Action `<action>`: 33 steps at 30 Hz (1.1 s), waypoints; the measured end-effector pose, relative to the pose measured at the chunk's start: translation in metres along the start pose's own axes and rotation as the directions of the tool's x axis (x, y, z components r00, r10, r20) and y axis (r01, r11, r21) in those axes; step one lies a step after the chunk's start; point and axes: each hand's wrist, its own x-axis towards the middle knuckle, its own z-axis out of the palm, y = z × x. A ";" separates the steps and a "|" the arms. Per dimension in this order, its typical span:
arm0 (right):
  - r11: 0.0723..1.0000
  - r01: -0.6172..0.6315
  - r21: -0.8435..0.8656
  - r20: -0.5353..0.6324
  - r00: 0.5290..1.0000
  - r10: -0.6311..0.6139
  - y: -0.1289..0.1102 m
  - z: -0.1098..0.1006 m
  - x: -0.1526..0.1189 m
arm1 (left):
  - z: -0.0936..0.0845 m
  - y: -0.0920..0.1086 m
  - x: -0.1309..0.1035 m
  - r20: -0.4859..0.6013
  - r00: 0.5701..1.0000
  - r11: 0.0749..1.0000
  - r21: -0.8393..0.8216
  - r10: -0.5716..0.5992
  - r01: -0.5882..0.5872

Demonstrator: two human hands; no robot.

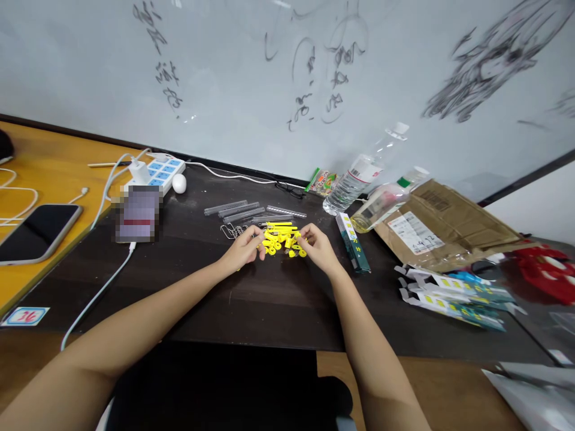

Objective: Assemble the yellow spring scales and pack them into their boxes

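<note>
A pile of small yellow plastic parts, some ring-shaped, lies on the dark table between my hands, with thin yellow sticks at its far side. My left hand is at the pile's left edge, thumb and forefinger closed together; what they hold, if anything, is too small to make out. On the right edge, my right hand pinches a small yellow part. Bent metal wire pieces lie just beyond my left hand. Several clear plastic strips rest behind the pile.
A water bottle, another bottle and a cardboard parcel stand or lie at right. Slim boxes and flattened packaging are nearer. A power strip, a charging phone and cables are at left; a whiteboard rises behind.
</note>
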 end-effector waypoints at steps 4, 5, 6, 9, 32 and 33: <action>0.921 -0.067 0.383 0.093 0.995 0.034 -0.011 0.011 -0.002 | 0.001 -0.003 0.000 0.059 0.998 1.000 -0.006 -0.028 0.028; 0.894 -0.085 0.440 0.121 0.992 0.034 -0.014 0.015 -0.003 | 0.002 -0.003 -0.001 0.077 0.996 0.999 -0.008 -0.038 0.038; 0.868 -0.107 0.484 0.153 0.988 0.037 -0.016 0.018 -0.004 | 0.003 -0.004 -0.001 0.090 0.995 0.999 -0.008 -0.049 0.050; 0.797 -0.201 0.570 0.252 0.966 0.064 -0.022 0.032 -0.009 | 0.004 -0.005 -0.002 0.111 0.989 0.995 0.026 -0.096 0.094; 0.901 -0.195 0.387 0.178 0.975 0.135 -0.039 0.049 -0.020 | 0.005 -0.002 -0.013 0.216 0.963 0.878 0.415 0.161 -0.240; 0.904 -0.192 0.382 0.174 0.976 0.134 -0.040 0.049 -0.020 | 0.005 -0.002 -0.013 0.219 0.962 0.864 0.440 0.164 -0.247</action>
